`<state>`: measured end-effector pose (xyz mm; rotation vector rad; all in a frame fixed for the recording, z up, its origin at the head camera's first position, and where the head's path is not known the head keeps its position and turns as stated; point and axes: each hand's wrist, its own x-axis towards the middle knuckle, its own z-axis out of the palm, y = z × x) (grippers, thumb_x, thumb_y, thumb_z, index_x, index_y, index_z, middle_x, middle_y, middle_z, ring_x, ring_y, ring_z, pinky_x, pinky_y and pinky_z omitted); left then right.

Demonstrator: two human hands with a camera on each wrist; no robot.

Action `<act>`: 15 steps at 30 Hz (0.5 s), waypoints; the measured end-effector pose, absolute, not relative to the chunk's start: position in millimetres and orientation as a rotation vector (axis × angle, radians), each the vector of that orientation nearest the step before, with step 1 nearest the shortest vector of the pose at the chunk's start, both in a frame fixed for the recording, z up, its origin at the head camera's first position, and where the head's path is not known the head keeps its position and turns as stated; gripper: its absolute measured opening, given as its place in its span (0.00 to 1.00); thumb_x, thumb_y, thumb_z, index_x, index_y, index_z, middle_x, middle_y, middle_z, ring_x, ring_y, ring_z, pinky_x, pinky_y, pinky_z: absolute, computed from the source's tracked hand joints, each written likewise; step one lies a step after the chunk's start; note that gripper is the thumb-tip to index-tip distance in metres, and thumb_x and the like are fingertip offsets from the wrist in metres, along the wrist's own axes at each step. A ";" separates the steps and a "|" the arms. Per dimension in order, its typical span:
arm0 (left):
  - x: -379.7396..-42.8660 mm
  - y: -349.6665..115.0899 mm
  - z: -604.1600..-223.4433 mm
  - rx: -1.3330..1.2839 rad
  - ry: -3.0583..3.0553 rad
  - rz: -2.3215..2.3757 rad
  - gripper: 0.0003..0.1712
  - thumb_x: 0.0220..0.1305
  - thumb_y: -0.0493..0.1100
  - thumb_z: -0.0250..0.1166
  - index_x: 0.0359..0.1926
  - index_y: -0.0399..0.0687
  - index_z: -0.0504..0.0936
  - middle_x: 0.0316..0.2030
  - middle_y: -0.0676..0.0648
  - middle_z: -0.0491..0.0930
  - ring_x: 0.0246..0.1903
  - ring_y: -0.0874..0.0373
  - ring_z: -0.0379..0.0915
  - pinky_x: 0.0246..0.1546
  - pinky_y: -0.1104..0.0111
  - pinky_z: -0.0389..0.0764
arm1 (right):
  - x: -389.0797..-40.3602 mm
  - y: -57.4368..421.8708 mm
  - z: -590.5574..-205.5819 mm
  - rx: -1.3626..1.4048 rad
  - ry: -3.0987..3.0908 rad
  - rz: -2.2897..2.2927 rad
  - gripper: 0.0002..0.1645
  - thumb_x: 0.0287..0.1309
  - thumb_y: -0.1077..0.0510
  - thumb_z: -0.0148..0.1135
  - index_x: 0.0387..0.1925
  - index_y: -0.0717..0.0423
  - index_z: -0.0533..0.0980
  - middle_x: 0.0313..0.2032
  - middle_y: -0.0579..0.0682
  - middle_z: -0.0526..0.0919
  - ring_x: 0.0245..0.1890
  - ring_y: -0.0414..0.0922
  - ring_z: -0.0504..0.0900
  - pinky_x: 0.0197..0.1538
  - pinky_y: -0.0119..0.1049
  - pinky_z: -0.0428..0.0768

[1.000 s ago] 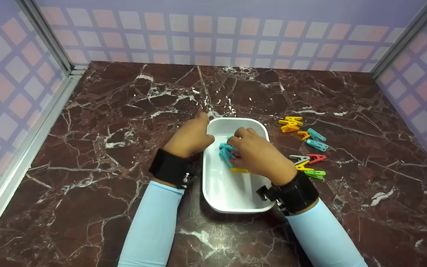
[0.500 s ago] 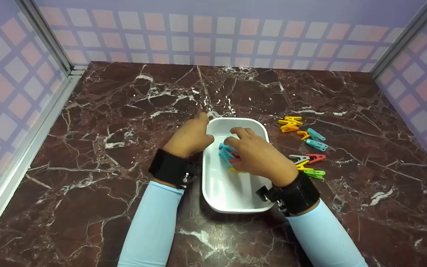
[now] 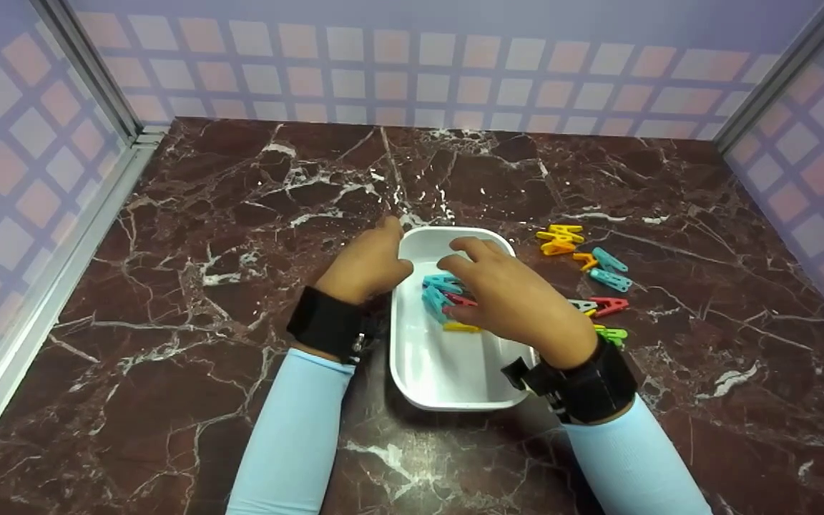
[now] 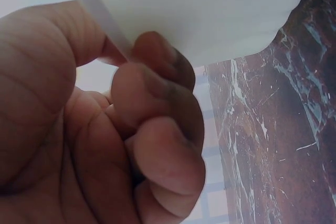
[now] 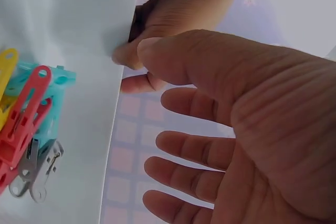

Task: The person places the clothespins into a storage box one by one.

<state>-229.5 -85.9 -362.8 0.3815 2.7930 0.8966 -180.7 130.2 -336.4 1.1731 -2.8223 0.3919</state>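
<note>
My left hand [image 3: 365, 266] pinches the left rim of a white tray [image 3: 412, 393], thumb inside and curled fingers against the outer wall in the left wrist view. Over the tray's right side hovers my right hand [image 3: 519, 297], its fingers spread and holding nothing. Below it in the tray lies a small pile of plastic clothespins: teal ones [image 3: 435, 304], a yellow one [image 3: 460, 327], red ones [image 5: 23, 121] and a grey one [image 5: 46, 171]. The right hand hides part of this pile in the head view.
Right of the tray, more clothespins lie on the dark marbled table [image 3: 240, 400]: yellow ones [image 3: 561, 239], an orange one [image 3: 586, 261], teal ones [image 3: 610, 279], a red one [image 3: 611, 306] and a green one [image 3: 614, 334]. Checkered panels [image 3: 448, 68] enclose the back and sides.
My right hand has opened its fingers, letting go of clothespins in the tray, and has drawn slightly right and back from the pile. The left hand stays on the rim.
</note>
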 end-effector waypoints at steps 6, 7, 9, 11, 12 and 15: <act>-228.8 -86.2 -364.3 0.367 2.792 0.912 0.27 0.56 0.38 0.59 0.57 0.35 0.65 0.45 0.36 0.78 0.43 0.43 0.75 0.47 0.52 0.75 | -181.4 138.6 -329.5 1.149 -2.871 0.437 0.30 0.57 0.51 0.72 0.58 0.58 0.76 0.56 0.58 0.74 0.54 0.54 0.74 0.56 0.49 0.74; -228.9 -86.2 -364.5 0.367 2.793 0.913 0.28 0.56 0.39 0.59 0.57 0.35 0.65 0.45 0.35 0.78 0.44 0.43 0.75 0.48 0.52 0.75 | -181.8 141.2 -327.5 1.132 -2.889 0.449 0.30 0.57 0.51 0.71 0.59 0.59 0.75 0.56 0.57 0.74 0.54 0.54 0.74 0.57 0.48 0.73; -228.8 -86.1 -364.4 0.365 2.794 0.912 0.28 0.56 0.38 0.58 0.57 0.35 0.65 0.46 0.35 0.78 0.44 0.43 0.75 0.48 0.52 0.75 | -183.1 147.2 -323.1 1.090 -2.933 0.466 0.30 0.57 0.53 0.71 0.60 0.59 0.75 0.54 0.56 0.75 0.53 0.52 0.74 0.57 0.47 0.73; -228.8 -86.0 -364.2 0.364 2.792 0.914 0.27 0.56 0.38 0.58 0.57 0.35 0.64 0.45 0.35 0.78 0.44 0.43 0.75 0.48 0.52 0.75 | -185.5 154.8 -320.0 1.044 -2.968 0.481 0.31 0.57 0.56 0.71 0.60 0.61 0.74 0.54 0.57 0.75 0.53 0.53 0.74 0.58 0.48 0.73; -228.9 -86.0 -364.1 0.364 2.791 0.912 0.27 0.56 0.38 0.58 0.57 0.35 0.64 0.45 0.35 0.78 0.43 0.43 0.75 0.48 0.52 0.75 | -187.1 158.7 -319.1 1.019 -2.981 0.484 0.31 0.56 0.57 0.71 0.61 0.62 0.74 0.54 0.58 0.75 0.52 0.54 0.74 0.57 0.49 0.73; -229.1 -85.6 -363.4 0.362 2.783 0.921 0.26 0.56 0.38 0.58 0.56 0.36 0.64 0.44 0.36 0.78 0.42 0.43 0.75 0.47 0.53 0.76 | -192.6 170.9 -318.7 0.945 -3.023 0.491 0.31 0.55 0.60 0.69 0.60 0.64 0.73 0.53 0.60 0.75 0.49 0.56 0.75 0.55 0.51 0.73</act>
